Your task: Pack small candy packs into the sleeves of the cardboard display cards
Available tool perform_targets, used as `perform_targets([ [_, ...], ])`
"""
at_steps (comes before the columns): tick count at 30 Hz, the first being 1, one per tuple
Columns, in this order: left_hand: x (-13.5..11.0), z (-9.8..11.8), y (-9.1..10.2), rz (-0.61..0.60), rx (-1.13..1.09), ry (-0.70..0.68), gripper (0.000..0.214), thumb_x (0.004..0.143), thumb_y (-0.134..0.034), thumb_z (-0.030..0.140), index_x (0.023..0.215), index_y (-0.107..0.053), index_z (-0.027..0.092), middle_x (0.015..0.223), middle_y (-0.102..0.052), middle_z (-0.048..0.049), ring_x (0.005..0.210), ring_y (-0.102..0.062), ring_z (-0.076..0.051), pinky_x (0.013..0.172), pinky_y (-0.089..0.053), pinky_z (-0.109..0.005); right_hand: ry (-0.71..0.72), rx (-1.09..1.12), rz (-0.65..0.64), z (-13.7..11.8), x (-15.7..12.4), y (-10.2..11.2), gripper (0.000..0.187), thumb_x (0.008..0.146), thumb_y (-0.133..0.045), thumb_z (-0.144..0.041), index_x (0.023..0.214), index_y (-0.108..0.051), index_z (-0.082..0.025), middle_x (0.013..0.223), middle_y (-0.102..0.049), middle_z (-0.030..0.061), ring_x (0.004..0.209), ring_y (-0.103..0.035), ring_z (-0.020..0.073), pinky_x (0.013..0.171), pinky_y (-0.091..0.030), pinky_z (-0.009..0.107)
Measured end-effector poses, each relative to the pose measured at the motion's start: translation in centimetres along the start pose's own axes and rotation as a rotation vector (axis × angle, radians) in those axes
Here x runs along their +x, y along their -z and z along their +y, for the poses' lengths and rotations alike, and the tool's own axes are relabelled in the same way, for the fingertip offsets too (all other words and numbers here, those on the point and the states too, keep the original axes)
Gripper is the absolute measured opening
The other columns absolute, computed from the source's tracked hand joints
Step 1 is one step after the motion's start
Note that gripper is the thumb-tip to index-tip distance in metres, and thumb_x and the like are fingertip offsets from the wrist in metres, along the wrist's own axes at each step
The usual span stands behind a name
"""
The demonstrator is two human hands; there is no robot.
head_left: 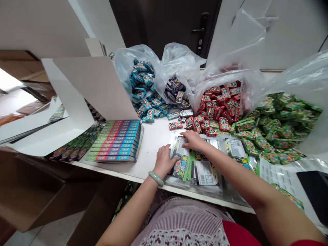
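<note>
My left hand (164, 161), with a pale green bangle on the wrist, curls its fingers round the left edge of a clear printed packet (180, 161) lying on the white table (153, 138). My right hand (193, 140) rests palm down on the top end of the same packet, fingers together and slightly bent. More flat packets (207, 172) with barcode labels lie under and beside it.
Open plastic bags hold small candy boxes: blue (143, 85), purple (176, 90), red (221, 100) and green (276, 126), spilling onto the table. A stack of filled multicolour packs (118, 140) sits at left beside an open white carton (77, 102). A dark tablet (315, 191) lies at right.
</note>
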State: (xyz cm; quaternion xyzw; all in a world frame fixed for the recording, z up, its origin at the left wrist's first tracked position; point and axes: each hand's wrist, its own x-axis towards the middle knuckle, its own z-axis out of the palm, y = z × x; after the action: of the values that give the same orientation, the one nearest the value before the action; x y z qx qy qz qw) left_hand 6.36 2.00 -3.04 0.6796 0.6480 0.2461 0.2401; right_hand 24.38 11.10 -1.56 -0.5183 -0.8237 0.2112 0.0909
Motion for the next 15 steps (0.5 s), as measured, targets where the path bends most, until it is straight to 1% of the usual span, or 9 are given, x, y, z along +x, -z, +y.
perform_targets([
  [2,0.2,-0.1,0.0,0.042,-0.047,0.025,0.054,0.067,-0.074,0.020,0.115,-0.050,0.014,0.094,-0.056,-0.0068,0.097,-0.053,-0.026,0.090,-0.042,-0.044,-0.026,0.050,0.024,0.0,0.6,0.3,0.033,0.074,-0.071,-0.023,0.106,-0.066,-0.016,0.095,-0.069,0.0087,0.092,-0.061,0.0235,0.081,-0.043,0.034],
  [4,0.4,0.0,0.3,0.097,-0.107,0.036,0.043,0.073,-0.067,0.019,0.112,-0.050,0.015,0.096,-0.057,-0.0067,0.096,-0.055,-0.023,0.088,-0.044,-0.041,-0.031,0.095,0.052,-0.2,1.2,1.0,0.015,0.079,-0.064,-0.022,0.092,-0.068,-0.016,0.085,-0.068,0.0058,0.079,-0.061,0.0192,0.072,-0.044,0.029],
  [5,0.5,0.1,0.7,0.119,-0.144,0.033,0.035,0.077,-0.062,0.018,0.110,-0.051,0.016,0.095,-0.059,-0.0062,0.093,-0.057,-0.021,0.086,-0.046,-0.038,-0.020,0.118,0.074,-0.5,1.4,1.6,0.011,0.080,-0.062,-0.022,0.088,-0.067,-0.017,0.084,-0.067,0.0052,0.077,-0.060,0.0181,0.070,-0.044,0.028],
  [7,0.7,0.4,2.0,0.141,-0.221,0.011,0.021,0.085,-0.051,0.017,0.106,-0.053,0.018,0.089,-0.062,-0.0039,0.084,-0.061,-0.017,0.078,-0.049,-0.032,0.049,0.188,0.142,-1.1,1.4,3.1,0.009,0.081,-0.061,-0.025,0.083,-0.065,-0.017,0.084,-0.066,0.0046,0.078,-0.059,0.0177,0.071,-0.044,0.028],
  [9,0.9,0.9,4.0,0.147,-0.285,-0.030,0.016,0.088,-0.046,0.019,0.102,-0.055,0.019,0.083,-0.064,-0.0021,0.077,-0.062,-0.015,0.072,-0.050,-0.028,0.148,0.314,0.184,-1.9,0.8,5.0,0.011,0.079,-0.062,-0.029,0.080,-0.064,-0.018,0.082,-0.065,0.0038,0.078,-0.059,0.0181,0.073,-0.045,0.030],
  [10,0.9,1.2,5.0,0.150,-0.308,-0.053,0.016,0.089,-0.046,0.021,0.101,-0.056,0.019,0.084,-0.065,-0.0020,0.078,-0.063,-0.015,0.072,-0.050,-0.027,0.190,0.415,0.157,-2.3,0.3,6.0,0.013,0.078,-0.063,-0.031,0.080,-0.064,-0.019,0.081,-0.065,0.0033,0.078,-0.059,0.0183,0.074,-0.046,0.031],
  [11,0.8,1.5,6.1,0.154,-0.328,-0.076,0.015,0.089,-0.048,0.022,0.100,-0.058,0.020,0.087,-0.065,-0.0022,0.080,-0.063,-0.015,0.073,-0.050,-0.027,0.218,0.535,0.083,-2.7,-0.3,6.8,0.016,0.077,-0.065,-0.034,0.083,-0.065,-0.019,0.081,-0.066,0.0027,0.078,-0.060,0.0184,0.074,-0.047,0.032],
  [14,0.5,2.3,8.4,0.131,-0.338,-0.192,0.016,0.089,-0.050,0.025,0.099,-0.063,0.022,0.093,-0.068,-0.0031,0.087,-0.064,-0.016,0.080,-0.050,-0.028,0.199,0.850,-0.281,-3.5,-1.9,8.4,0.030,0.072,-0.069,-0.042,0.091,-0.068,-0.020,0.087,-0.070,0.0019,0.081,-0.064,0.0188,0.075,-0.051,0.033],
  [15,0.3,2.6,8.8,0.117,-0.318,-0.251,0.017,0.090,-0.049,0.024,0.100,-0.063,0.022,0.096,-0.068,-0.0039,0.089,-0.064,-0.017,0.082,-0.050,-0.029,0.170,0.896,-0.342,-3.7,-2.4,8.6,0.032,0.070,-0.070,-0.045,0.090,-0.070,-0.020,0.087,-0.071,0.0022,0.082,-0.065,0.0193,0.076,-0.052,0.034],
])
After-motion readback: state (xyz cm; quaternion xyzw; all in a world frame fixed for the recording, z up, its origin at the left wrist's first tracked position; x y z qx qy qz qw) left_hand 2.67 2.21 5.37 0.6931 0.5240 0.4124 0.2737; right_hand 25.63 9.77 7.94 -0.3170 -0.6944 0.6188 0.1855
